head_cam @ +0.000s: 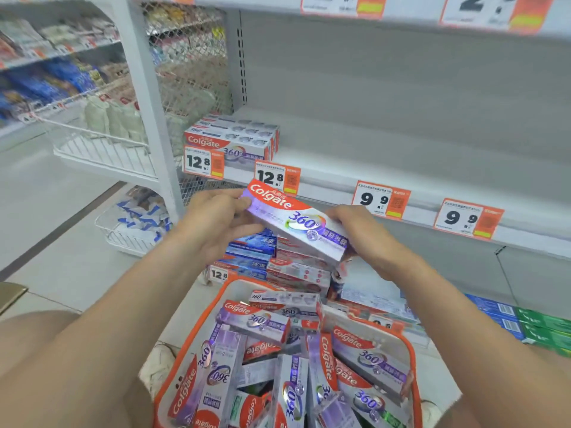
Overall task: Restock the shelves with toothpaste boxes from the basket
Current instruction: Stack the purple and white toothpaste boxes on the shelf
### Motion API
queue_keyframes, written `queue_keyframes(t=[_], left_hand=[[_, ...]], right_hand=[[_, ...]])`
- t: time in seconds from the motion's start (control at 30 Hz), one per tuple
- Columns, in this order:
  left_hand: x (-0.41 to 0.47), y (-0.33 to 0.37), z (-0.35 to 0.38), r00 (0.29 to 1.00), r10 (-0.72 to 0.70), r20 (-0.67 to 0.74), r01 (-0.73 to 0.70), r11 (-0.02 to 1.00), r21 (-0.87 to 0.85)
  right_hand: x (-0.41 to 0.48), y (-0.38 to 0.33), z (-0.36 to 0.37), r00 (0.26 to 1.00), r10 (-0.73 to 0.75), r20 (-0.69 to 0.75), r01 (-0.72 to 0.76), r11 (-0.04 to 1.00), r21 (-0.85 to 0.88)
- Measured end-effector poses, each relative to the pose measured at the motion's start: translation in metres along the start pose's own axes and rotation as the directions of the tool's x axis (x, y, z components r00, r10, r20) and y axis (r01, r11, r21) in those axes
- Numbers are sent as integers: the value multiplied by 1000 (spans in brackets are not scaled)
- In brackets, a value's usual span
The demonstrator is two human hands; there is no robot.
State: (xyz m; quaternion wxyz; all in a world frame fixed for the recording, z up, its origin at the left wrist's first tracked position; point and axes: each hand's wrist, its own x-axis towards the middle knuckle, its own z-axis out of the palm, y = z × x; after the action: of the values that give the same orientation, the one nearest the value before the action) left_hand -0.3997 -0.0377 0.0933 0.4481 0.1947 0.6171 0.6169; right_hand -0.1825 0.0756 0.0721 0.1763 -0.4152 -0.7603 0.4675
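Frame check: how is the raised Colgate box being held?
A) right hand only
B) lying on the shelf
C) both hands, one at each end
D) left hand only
C: the left hand grips the red end of the toothpaste box, and the right hand grips the purple end.

Toothpaste box [296, 220]: printed cardboard with a glossy finish and an iridescent foil sheen across the purple panel.
Loose boxes [256, 319]: the same glossy printed card.
Basket [415, 384]: smooth plastic with an orange rim and a pale wall.
Shelf [401, 143]: sheet metal, smooth, with matt light-grey paint.
Price tags [380, 199]: printed paper with a matt face.
Mesh panel [191, 72]: thin wire with a white coating.
Wire bin [102, 152]: heavier wire, white-coated and smooth.
Floor [55, 205]: pale, smooth, hard surface with a low sheen.
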Motion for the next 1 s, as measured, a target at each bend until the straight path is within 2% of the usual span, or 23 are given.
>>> queue_keyframes(t=[0.07, 0.2, 0.27, 0.3, 0.33, 0.4, 0.47, 0.53, 0.6, 0.7, 0.77, 0.87, 1.0], left_hand=[[1, 5, 6, 998, 56, -15, -57, 997, -47], [12, 23, 13, 975, 219, 17, -219, 975, -28], [24, 34, 9, 970, 242, 11, -241, 964, 114], [30, 39, 6, 961, 278, -7, -266, 925, 270], [37, 42, 2, 936, 351, -3, -310, 833, 459], [52, 45, -3, 874, 479, 77, -367, 548, 752], [70, 44, -8, 835, 532, 143, -355, 321, 878], [85, 43, -9, 809, 569, 148, -305, 190, 933], [92, 45, -9, 805, 568, 171, -281, 111, 953], [98, 42, -9, 822, 530, 208, -258, 21, 966], [102, 38, -10, 833, 506, 222, -262, 7, 965], [107, 35, -12, 832, 493, 254, -316, 43, 948], [111, 36, -17, 807, 515, 290, -381, 78, 921]], right_hand=[[0, -8, -3, 993, -106, -61, 108, 994, 35], [4, -21, 5, 922, -284, -263, 276, 959, -68], [11, -32, 7, 850, -344, -399, 345, 936, -72], [17, -39, 4, 818, -370, -439, 365, 926, -101], [25, -46, 0, 794, -399, -459, 369, 916, -158], [51, -58, -10, 755, -464, -463, 351, 883, -312], [87, -66, -15, 734, -503, -457, 265, 831, -489], [126, -79, -10, 749, -472, -465, 108, 779, -618], [161, -98, 1, 754, -446, -482, -2, 732, -681], [213, -121, 16, 775, -442, -452, -22, 696, -718], [241, -131, 24, 830, -394, -396, 3, 712, -702], [274, -141, 37, 926, -237, -293, -14, 755, -656], [299, -141, 49, 987, -72, -146, -52, 715, -697]])
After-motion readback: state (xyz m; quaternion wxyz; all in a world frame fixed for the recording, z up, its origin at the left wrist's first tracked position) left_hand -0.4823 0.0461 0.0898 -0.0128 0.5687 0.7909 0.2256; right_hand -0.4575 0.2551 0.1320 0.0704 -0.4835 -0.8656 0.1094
